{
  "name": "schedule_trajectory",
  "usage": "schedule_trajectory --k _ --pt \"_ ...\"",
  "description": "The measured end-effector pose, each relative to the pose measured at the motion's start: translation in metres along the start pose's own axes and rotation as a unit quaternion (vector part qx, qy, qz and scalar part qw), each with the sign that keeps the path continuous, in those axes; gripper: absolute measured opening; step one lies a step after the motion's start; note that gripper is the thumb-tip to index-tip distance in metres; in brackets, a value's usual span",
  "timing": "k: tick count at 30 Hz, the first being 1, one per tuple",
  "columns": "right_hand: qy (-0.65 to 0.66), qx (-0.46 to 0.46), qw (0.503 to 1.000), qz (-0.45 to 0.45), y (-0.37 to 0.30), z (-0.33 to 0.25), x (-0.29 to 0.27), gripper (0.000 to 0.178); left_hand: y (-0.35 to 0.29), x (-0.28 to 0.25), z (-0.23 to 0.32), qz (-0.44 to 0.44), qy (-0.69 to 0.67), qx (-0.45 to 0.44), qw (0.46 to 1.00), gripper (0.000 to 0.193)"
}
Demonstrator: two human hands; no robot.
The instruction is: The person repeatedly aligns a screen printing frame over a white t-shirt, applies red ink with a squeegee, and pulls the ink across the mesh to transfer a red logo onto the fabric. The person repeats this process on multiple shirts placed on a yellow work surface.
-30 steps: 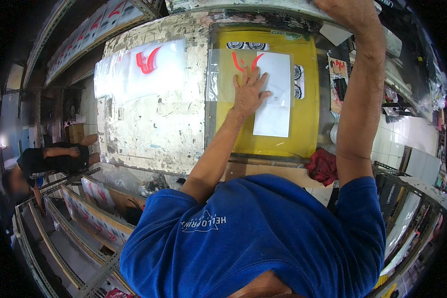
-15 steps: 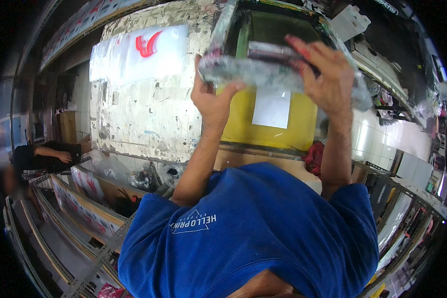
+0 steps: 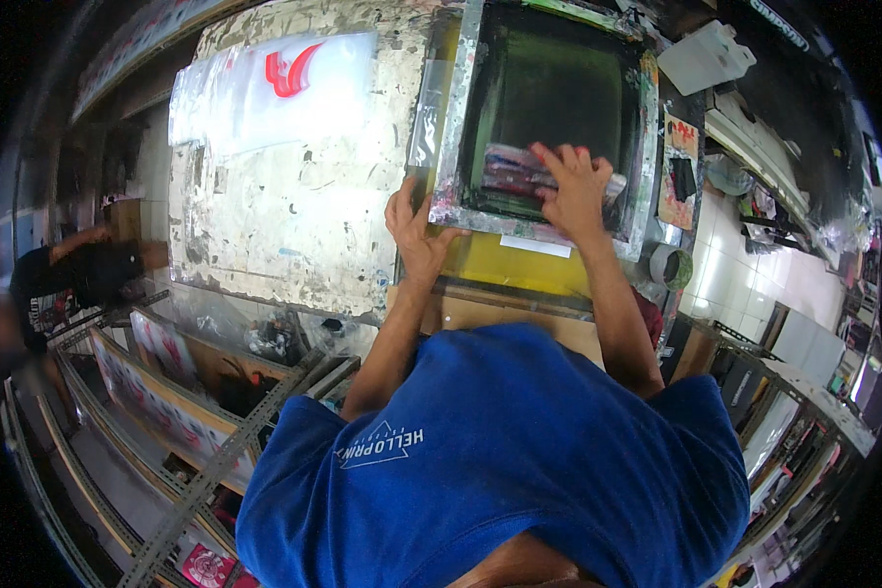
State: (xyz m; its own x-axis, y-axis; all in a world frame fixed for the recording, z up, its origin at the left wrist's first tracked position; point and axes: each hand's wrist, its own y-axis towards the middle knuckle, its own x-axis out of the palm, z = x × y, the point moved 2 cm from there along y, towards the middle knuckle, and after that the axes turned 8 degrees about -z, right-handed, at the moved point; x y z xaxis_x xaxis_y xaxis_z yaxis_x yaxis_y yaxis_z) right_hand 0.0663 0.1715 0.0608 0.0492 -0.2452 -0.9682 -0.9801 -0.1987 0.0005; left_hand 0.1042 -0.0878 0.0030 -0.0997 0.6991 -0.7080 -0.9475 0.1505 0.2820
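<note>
Glare whitens the plastic sheets; black rim, bowed edges.

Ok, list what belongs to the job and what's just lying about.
Job:
- screen frame, left hand by its corner
- stained squeegee, under right hand
- yellow board
- white sheet
- probably red-marked plastic sheets

Apparently lying about:
- white jug
- tape roll

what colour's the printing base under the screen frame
Yellow; the printing base shows best in the head view, on the near side of the screen frame.
</note>
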Motion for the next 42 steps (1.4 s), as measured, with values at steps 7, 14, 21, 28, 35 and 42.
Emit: schedule_trajectory --k 7,14,21,28,35,42 --pt "-0.055 -0.011 0.989 0.137 0.115 0.071 0.000 0.072 0.000 -0.008 0.005 -0.027 -0.012 -0.017 0.999 0.076" --pt "-0.072 -0.070 0.983 0.152 0.227 0.147 -0.019 0.058 -0.004 -0.007 0.003 -0.029 -0.026 -0.028 0.999 0.080" --pt "0.048 -0.005 0.996 0.070 0.249 0.135 -0.043 0.053 -0.010 -0.007 -0.003 -0.043 -0.038 -0.043 0.997 0.083" --pt "0.319 0.021 0.944 0.088 0.163 0.146 -0.043 0.055 -0.013 0.001 0.000 0.010 -0.094 -0.063 0.993 0.075" --pt "0.141 0.079 0.987 0.013 0.009 -0.006 -0.146 0.053 0.033 -0.041 0.054 0.110 -0.099 -0.002 0.989 0.062" --pt "-0.004 -0.124 0.960 0.249 0.035 -0.017 -0.220 0.042 0.139 -0.081 0.114 0.188 -0.393 0.036 0.899 0.052"
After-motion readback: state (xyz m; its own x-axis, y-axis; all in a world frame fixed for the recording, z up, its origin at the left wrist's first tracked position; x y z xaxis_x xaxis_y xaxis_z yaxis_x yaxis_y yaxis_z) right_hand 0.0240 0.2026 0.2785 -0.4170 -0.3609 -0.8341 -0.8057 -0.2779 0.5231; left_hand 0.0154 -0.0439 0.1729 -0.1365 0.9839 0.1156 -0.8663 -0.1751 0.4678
